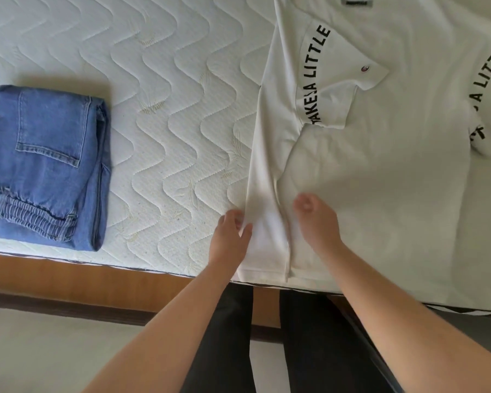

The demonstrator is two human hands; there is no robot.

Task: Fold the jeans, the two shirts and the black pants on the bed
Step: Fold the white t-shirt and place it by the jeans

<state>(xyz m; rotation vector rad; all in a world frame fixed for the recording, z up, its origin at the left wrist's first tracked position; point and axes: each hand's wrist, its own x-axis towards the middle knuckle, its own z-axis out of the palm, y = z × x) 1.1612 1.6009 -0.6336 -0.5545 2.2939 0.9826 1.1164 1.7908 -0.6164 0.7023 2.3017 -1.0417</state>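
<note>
A white T-shirt (380,171) with black lettering on its sleeves lies spread on the mattress at the right. Its left side and left sleeve are folded inward over the body. My left hand (231,234) pinches the shirt's folded left edge near the hem, at the bed's front edge. My right hand (315,217) hovers just right of that fold with loosely curled fingers, holding nothing. Blue jeans (48,165) lie folded into a compact rectangle at the left of the mattress. The second shirt and the black pants are not in view.
The white quilted mattress (167,109) spans the view, with bare surface between jeans and shirt. A wooden bed frame (82,282) runs along the front edge. My legs in dark trousers (309,336) stand against it on the pale floor.
</note>
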